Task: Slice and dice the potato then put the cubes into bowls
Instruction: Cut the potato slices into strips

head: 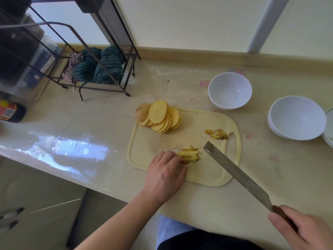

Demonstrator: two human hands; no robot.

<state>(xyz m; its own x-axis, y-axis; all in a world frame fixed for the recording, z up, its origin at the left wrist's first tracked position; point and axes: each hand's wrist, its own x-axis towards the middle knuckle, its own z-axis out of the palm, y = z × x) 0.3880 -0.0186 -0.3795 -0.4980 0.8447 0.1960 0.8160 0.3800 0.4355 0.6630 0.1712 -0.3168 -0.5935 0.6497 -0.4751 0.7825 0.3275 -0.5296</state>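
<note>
A pale yellow cutting board lies on the counter. A stack of round potato slices leans at its far left corner. Near the front edge lies a bundle of potato strips, and my left hand holds their left end with curled fingertips. My right hand grips the wooden handle of a long knife, whose blade tip hangs just right of the strips, apart from them. A small heap of potato scraps sits by the board's handle hole. Two empty white bowls stand to the right.
A black wire rack with green striped cloths stands at the back left. A dark bottle with a red label lies at the far left. The rim of another dish shows at the right edge. The counter's front edge runs below my left wrist.
</note>
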